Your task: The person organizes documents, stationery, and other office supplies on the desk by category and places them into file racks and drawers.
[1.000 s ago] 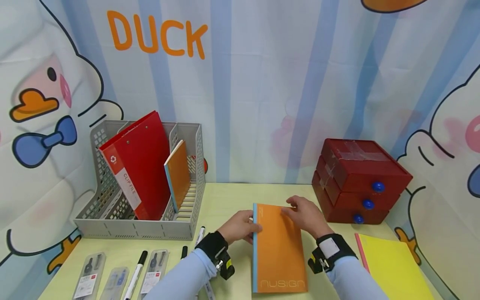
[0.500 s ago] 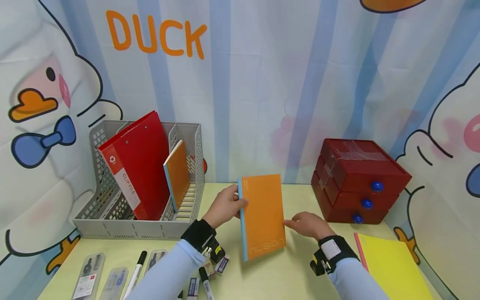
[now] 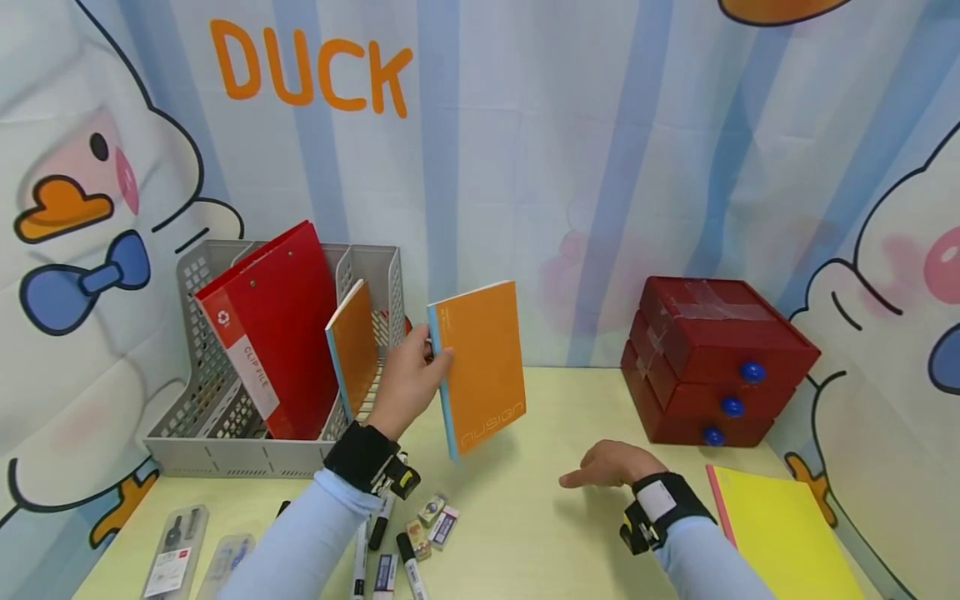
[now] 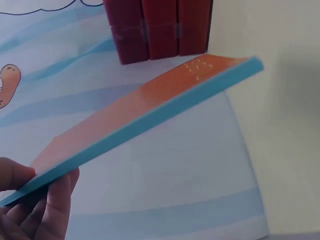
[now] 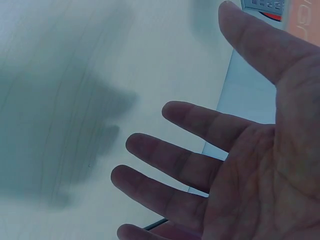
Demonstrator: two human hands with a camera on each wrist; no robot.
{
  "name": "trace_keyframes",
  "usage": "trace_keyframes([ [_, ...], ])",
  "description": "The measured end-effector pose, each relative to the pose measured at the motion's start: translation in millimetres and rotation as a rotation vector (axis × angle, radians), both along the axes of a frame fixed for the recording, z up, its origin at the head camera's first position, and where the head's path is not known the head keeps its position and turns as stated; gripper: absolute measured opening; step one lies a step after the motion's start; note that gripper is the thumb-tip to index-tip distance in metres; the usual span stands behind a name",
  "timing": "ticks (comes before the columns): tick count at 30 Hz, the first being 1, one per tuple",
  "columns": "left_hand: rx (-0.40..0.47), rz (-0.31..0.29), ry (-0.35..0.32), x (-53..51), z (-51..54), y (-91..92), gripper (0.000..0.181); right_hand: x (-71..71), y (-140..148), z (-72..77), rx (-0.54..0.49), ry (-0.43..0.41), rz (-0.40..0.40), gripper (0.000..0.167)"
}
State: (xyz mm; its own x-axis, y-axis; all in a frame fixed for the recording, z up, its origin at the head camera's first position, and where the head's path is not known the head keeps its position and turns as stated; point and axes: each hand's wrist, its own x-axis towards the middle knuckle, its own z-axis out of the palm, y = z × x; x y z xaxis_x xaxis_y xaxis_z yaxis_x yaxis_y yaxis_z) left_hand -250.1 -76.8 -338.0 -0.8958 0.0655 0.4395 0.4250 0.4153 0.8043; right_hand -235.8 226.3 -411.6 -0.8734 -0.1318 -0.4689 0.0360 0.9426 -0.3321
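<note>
An orange notebook (image 3: 483, 367) with a light blue spine is held upright above the table by my left hand (image 3: 408, 379). Thumb and fingers pinch it at the spine edge, as the left wrist view of the notebook (image 4: 135, 112) also shows. My right hand (image 3: 611, 465) hovers over the table with nothing in it; its fingers (image 5: 175, 155) are spread in the right wrist view. Left of the held notebook stands a grey file rack (image 3: 225, 458). Inside it are a red clip file (image 3: 288, 342) and another orange notebook (image 3: 355, 346).
A red box with several drawers (image 3: 720, 358) stands at the back right. A yellow notebook (image 3: 787, 533) lies at the right. Markers (image 3: 411, 567), erasers (image 3: 444, 527) and a clear plastic case (image 3: 175, 554) lie along the front left.
My left hand has lifted the orange notebook off the table and carried it up and left toward the rack. My right hand has let go of it and stays lower right.
</note>
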Motion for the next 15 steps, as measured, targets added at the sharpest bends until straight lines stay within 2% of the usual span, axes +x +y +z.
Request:
trace_keyframes([
  [4,0.018,0.081,0.090,3.7,17.4,-13.6,0.029,-0.1,0,-0.2,0.011,0.012,0.008,0.064],
  [8,0.020,0.186,0.203,5.2,32.8,-27.9,0.028,0.7,-1,-1.0,0.027,0.044,0.023,0.062],
  [15,0.033,0.329,0.315,12.2,49.2,-54.3,0.030,0.4,-5,-3.7,0.031,0.064,0.027,0.062],
])
